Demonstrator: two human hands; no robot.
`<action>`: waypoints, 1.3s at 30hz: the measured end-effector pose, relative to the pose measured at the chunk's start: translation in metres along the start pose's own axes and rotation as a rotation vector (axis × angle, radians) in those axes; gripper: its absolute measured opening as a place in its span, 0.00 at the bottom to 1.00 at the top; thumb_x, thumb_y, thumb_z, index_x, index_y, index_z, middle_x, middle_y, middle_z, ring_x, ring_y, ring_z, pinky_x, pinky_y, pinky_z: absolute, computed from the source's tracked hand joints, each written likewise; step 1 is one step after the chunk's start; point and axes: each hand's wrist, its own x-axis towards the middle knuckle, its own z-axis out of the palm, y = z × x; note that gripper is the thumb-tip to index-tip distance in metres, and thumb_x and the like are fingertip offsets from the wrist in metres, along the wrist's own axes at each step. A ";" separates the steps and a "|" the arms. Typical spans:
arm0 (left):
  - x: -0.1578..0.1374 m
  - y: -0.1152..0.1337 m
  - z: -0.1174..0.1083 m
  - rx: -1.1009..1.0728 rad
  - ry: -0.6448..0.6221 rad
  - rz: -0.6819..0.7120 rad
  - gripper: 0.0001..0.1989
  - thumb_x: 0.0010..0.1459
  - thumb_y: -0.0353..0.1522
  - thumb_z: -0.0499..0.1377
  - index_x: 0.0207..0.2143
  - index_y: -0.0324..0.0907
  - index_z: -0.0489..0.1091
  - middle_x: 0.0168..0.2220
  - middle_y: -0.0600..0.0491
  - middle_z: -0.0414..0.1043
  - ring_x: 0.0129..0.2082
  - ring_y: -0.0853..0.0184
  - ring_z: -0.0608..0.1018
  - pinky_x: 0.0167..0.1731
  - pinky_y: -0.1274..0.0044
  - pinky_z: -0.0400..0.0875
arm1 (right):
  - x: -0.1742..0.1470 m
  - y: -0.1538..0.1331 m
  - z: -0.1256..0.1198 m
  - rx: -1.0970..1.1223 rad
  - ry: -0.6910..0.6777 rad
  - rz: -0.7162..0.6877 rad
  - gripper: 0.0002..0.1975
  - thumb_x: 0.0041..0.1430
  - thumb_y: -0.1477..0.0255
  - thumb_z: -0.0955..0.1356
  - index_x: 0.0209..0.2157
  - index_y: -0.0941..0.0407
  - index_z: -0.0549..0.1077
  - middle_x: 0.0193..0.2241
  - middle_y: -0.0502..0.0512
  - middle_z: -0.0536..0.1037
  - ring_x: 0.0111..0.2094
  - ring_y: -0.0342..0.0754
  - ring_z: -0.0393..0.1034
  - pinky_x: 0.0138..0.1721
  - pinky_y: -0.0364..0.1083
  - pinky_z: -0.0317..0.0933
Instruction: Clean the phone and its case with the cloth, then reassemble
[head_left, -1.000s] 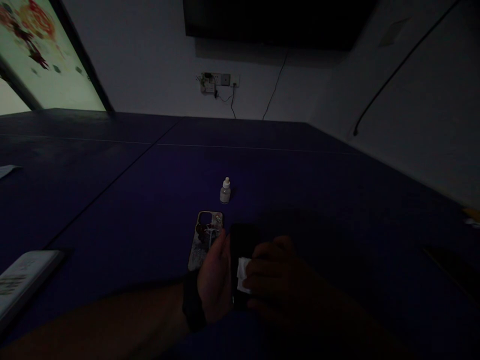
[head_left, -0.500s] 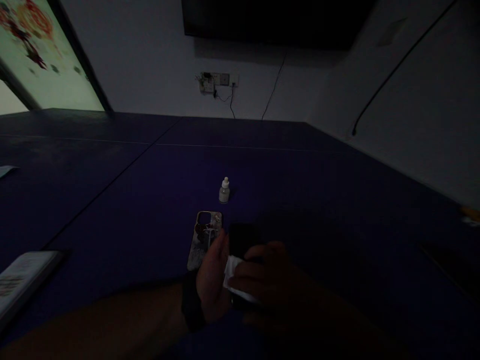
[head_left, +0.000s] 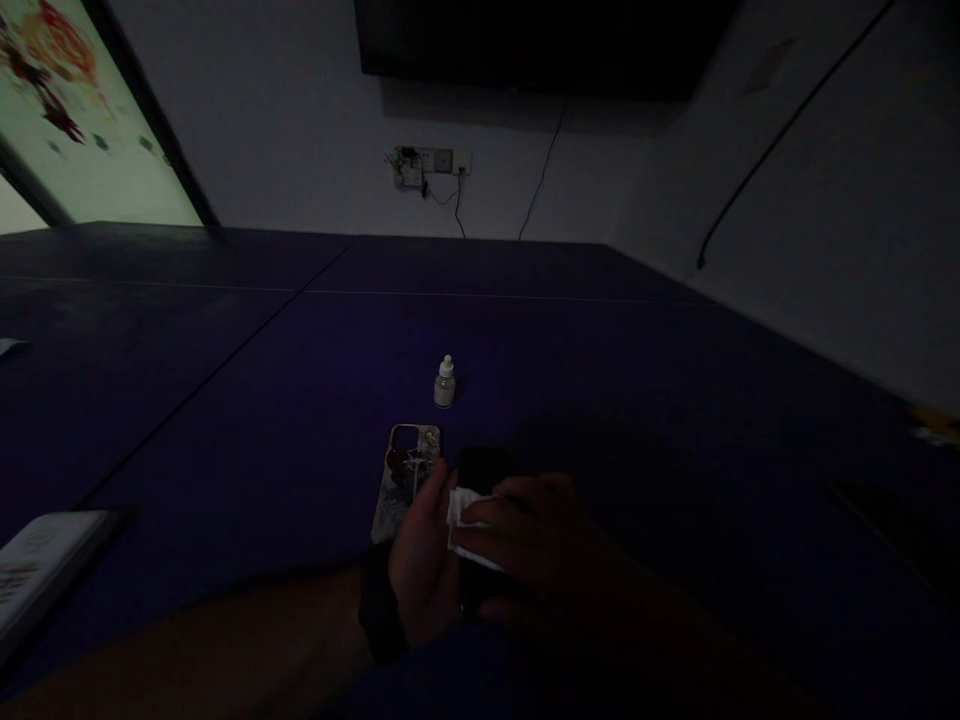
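In the dim head view, my left hand (head_left: 424, 565) grips a dark phone (head_left: 484, 466) along its left edge, the thumb lying beside it. Across the phone's face my right hand (head_left: 525, 535) presses a folded white wipe (head_left: 469, 508) with its fingers. A patterned phone case (head_left: 394, 505) with a camera cutout lies on the table, partly behind my left hand. Just beyond it, a small dropper bottle (head_left: 444, 388) stands upright with its white cap on. The phone's lower part is mostly in shadow and covered by my right hand.
On the blue-purple table (head_left: 300, 400), a white box or packet (head_left: 52, 550) lies at the left. A dark flat object (head_left: 892, 530) rests at the right, with a yellow and white item (head_left: 934, 425) near the right edge. Sockets with cables (head_left: 427, 165) are on the far wall.
My right hand has slid the white wipe a little up the phone, toward its far end. The left hand still holds the phone; the view has shifted slightly.
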 end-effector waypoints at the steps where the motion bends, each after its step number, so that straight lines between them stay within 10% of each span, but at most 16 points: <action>1: 0.000 0.000 0.000 0.007 -0.004 -0.005 0.22 0.68 0.47 0.53 0.39 0.37 0.74 0.25 0.55 0.66 0.23 0.72 0.68 0.26 0.79 0.60 | 0.000 0.002 0.002 -0.024 0.040 0.031 0.26 0.68 0.54 0.66 0.63 0.48 0.66 0.59 0.52 0.75 0.54 0.57 0.63 0.50 0.55 0.48; 19: 0.002 -0.004 0.003 0.143 -0.028 0.057 0.27 0.69 0.50 0.47 0.57 0.41 0.70 0.36 0.49 0.74 0.34 0.62 0.76 0.37 0.72 0.68 | -0.003 0.011 0.002 -0.013 0.131 0.159 0.19 0.71 0.55 0.63 0.51 0.51 0.76 0.51 0.54 0.80 0.52 0.57 0.66 0.50 0.57 0.50; 25: 0.001 -0.002 0.003 0.147 -0.017 -0.024 0.31 0.68 0.52 0.47 0.58 0.38 0.70 0.40 0.45 0.76 0.40 0.57 0.78 0.44 0.69 0.68 | -0.001 0.010 0.012 -0.051 0.082 0.118 0.35 0.68 0.45 0.59 0.66 0.52 0.64 0.62 0.56 0.72 0.56 0.60 0.62 0.52 0.58 0.51; 39: 0.002 -0.004 0.006 0.179 -0.042 0.040 0.29 0.68 0.51 0.49 0.59 0.42 0.68 0.45 0.45 0.76 0.42 0.58 0.78 0.45 0.68 0.68 | -0.003 0.016 0.011 -0.120 0.151 0.281 0.26 0.70 0.55 0.64 0.63 0.50 0.68 0.62 0.56 0.73 0.56 0.61 0.63 0.52 0.59 0.53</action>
